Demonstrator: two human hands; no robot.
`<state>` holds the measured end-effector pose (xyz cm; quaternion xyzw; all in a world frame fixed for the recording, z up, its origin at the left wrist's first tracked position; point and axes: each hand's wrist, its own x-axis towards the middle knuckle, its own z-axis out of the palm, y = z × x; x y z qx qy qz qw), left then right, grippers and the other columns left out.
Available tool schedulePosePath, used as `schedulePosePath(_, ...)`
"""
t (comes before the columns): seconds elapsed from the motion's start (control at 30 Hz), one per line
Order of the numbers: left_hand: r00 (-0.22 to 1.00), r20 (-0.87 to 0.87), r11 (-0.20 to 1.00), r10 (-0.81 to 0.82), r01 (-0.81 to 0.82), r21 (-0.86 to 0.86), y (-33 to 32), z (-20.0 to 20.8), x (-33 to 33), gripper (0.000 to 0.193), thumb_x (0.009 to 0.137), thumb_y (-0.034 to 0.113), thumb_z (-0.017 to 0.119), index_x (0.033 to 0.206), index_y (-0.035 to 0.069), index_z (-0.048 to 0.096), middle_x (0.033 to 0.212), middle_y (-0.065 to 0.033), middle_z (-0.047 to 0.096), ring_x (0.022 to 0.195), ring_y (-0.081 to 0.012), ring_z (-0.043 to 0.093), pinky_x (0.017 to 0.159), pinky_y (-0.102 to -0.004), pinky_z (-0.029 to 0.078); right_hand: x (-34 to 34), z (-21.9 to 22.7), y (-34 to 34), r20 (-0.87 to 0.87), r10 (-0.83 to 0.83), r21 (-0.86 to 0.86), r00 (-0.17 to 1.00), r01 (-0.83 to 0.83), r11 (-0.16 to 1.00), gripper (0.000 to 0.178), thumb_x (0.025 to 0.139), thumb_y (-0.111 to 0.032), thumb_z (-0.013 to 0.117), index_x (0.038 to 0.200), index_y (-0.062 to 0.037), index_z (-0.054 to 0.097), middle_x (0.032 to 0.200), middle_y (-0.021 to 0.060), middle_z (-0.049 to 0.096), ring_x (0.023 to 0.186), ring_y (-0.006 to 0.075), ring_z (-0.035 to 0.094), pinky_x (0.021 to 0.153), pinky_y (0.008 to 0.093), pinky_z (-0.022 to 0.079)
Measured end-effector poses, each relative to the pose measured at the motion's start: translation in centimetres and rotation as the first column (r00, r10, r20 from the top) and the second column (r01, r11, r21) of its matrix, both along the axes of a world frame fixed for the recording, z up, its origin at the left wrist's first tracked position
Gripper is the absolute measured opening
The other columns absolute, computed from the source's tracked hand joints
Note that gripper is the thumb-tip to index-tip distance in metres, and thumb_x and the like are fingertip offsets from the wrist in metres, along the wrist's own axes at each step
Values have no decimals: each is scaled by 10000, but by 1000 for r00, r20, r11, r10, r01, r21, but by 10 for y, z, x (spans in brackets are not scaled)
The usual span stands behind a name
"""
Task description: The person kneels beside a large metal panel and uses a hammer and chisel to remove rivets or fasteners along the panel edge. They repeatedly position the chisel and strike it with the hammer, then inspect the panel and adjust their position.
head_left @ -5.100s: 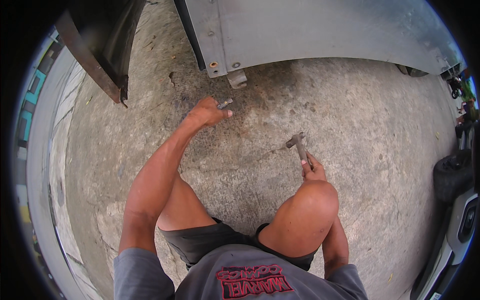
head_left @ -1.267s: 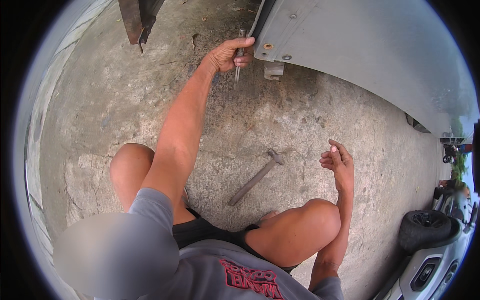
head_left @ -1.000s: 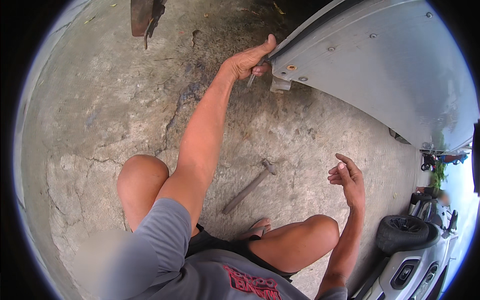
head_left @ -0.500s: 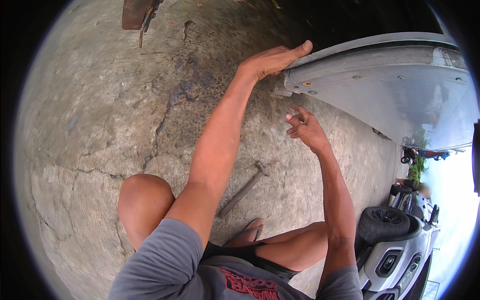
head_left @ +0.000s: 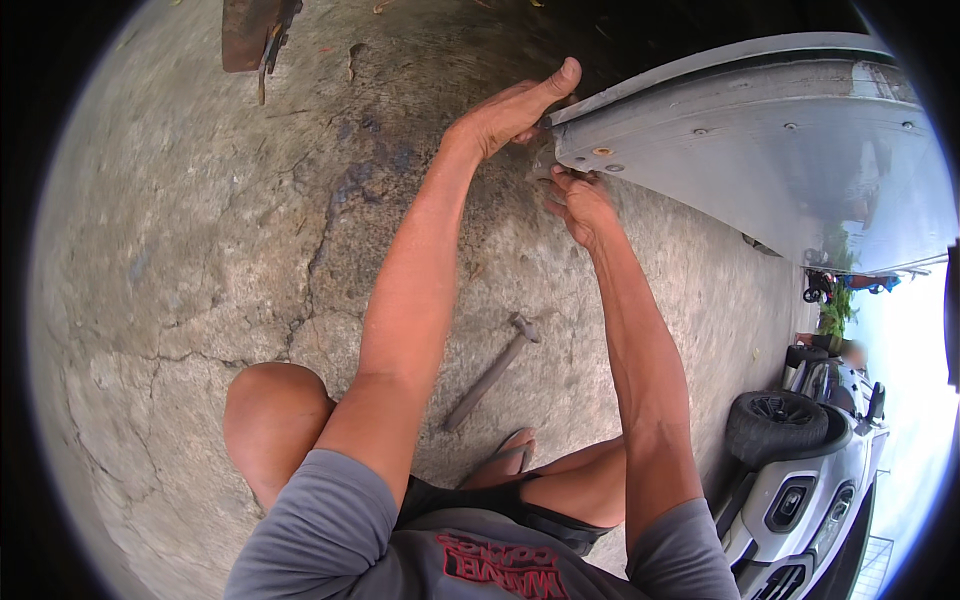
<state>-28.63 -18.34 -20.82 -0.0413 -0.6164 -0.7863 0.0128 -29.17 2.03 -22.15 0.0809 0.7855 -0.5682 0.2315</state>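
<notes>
With my left grip (head_left: 505,115) I was at the left end of the metal panel (head_left: 740,150), thumb raised by its edge; the fingers were partly hidden, so I could not tell if they were closed. My right grip (head_left: 583,208) was at its lower corner, closure equally unclear. A wide gap ran between my arms (head_left: 415,270), where the hammer (head_left: 490,380) lay on concrete floor (head_left: 200,260), well apart from the panel.
</notes>
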Motion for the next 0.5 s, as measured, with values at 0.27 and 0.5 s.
schedulePosePath(0.27, 988, 151, 993, 39, -55, 102, -26, -40, 14, 848, 843, 822, 637, 1136, 38, 766, 964, -121, 751, 475, -41, 391, 437, -230, 326, 0, -18, -2, 28, -63, -121, 998, 66, 990, 601, 1081, -220, 574, 1583, -46, 294, 1533, 160, 452, 1388, 336, 485, 1067, 525, 491)
schedulePosePath(0.5, 970, 241, 1000, -10, 5, 22, -10, -66, 30, 584, 797, 353, 865, 1290, 67, 737, 1214, -141, 748, 1246, -267, 634, 1072, -371, 432, 6, -12, -22, 71, -10, -273, 997, 29, 962, 573, 1081, -199, 569, 1557, 10, 329, 1477, 146, 483, 1448, 378, 421, 1121, 541, 466)
